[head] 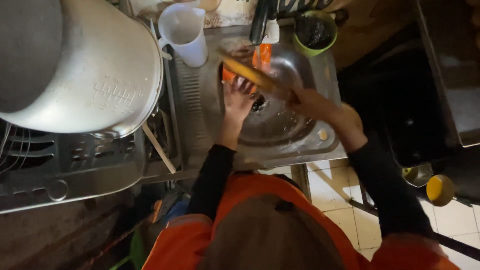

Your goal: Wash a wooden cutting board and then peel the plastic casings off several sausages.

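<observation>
Orange sleeves (190, 235) low, my right hand (312, 102) clamped yellow wooden stick (247, 72); left hand (237, 97), spread open, steadied it over round steel sink (300, 140).

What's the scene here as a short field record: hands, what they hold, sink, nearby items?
place: steel sink with a ridged drainboard on its left
left hand: over the basin, fingers spread, touching an orange item; grip open
right hand: closed on a long yellowish wooden utensil, blurred
tap: dark, above the basin
behind sink: white measuring jug, green cup
drying rack: large metal pot
</observation>
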